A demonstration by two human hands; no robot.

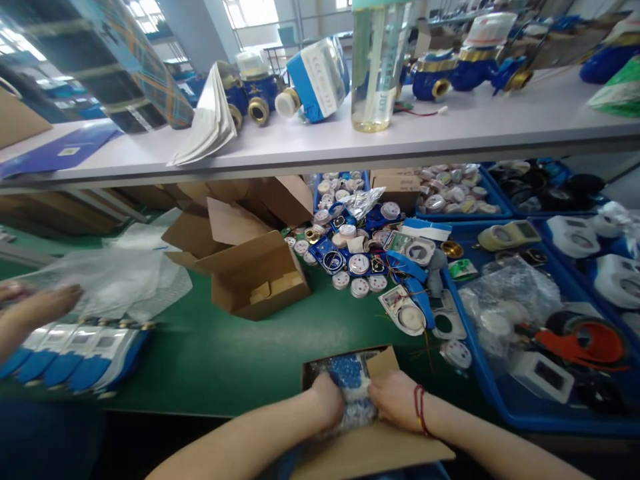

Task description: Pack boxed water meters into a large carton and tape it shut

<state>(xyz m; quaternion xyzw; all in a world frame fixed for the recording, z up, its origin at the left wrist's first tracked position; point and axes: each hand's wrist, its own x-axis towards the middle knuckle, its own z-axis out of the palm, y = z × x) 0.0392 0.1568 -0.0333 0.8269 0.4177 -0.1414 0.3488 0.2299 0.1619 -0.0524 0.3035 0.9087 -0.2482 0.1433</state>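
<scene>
A blue-and-white item in clear bubble wrap (350, 380) sits inside an open brown cardboard box (375, 453) at the near edge of the scene, right of centre. The left hand (327, 397) reaches into the box at the item's left side; its fingers are mostly hidden, so whether they are spread or closed cannot be told. The right hand (395, 400), with a red cord bracelet (420, 408) at the wrist, is at the item's right side, its fingers bent inward; whether they grip the wrap cannot be told.

Beyond the box lies a green tabletop (240, 360). A second open brown cardboard box (265, 277) stands farther off to the left, and right of it spreads a heap of round white discs and blue meter parts (359, 263). On the right, a large blue plastic tray (480, 333) holds crumpled bubble wrap, an orange-red roll (590, 343) and a white housing (543, 377). At the left, another person's hand (55, 303) is near translucent plastic bags (130, 280), above a row of blue-and-white meters (65, 353).

Across the far side, a pale shelf (300, 153) carries a clear bottle of yellowish liquid (377, 73), white papers (213, 120) and blue meters with brass fittings (433, 77).
</scene>
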